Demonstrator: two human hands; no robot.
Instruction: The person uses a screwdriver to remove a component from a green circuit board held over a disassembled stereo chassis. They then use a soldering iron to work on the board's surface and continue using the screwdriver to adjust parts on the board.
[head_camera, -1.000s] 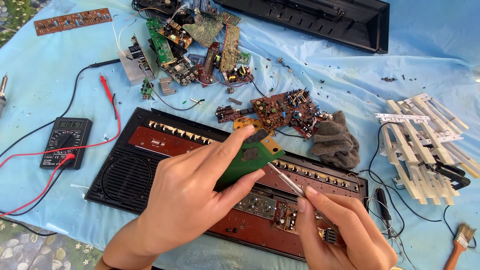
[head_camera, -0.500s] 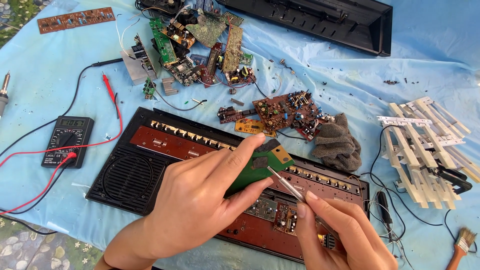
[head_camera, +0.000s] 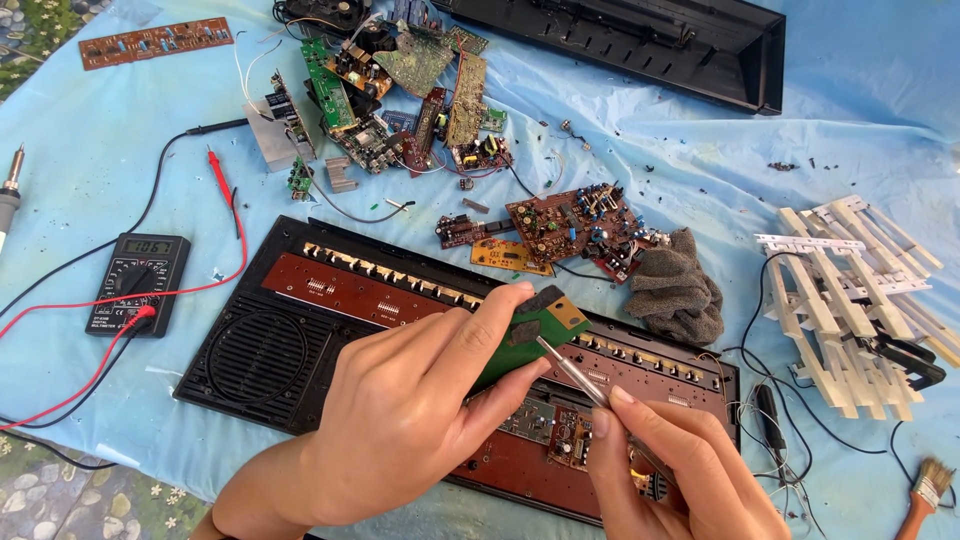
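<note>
The left hand (head_camera: 400, 420) grips a small green circuit board (head_camera: 530, 330) between thumb and fingers, holding it tilted above the opened black keyboard chassis (head_camera: 260, 350) that lies near the front edge of the blue sheet (head_camera: 80, 180). The right hand (head_camera: 680, 470) pinches a pair of metal tweezers (head_camera: 570, 370) — their tips touch the lower edge of the green board. Both hands are closed around what they hold.

Inside the chassis a long reddish-brown board (head_camera: 350, 290) runs along its length, with a round speaker grille at the left end. Just left of the chassis sits a black digital multimeter (head_camera: 138, 283), its red lead (head_camera: 222, 178) and black lead trailing across the sheet toward the back-left corner. A soldering iron (head_camera: 10, 190) pokes in at the left edge.

Toward the back of the sheet lies a heap of loose circuit boards (head_camera: 400, 90) — green and brown ones mixed. A brown board (head_camera: 570, 215) rests just behind the chassis, touching a grey rag (head_camera: 680, 285). Near the right edge lie a stack of white keyboard keys (head_camera: 850, 300) and, at the front-right corner, a paintbrush (head_camera: 925, 490). A long black casing (head_camera: 640, 40) lies along the back edge.
</note>
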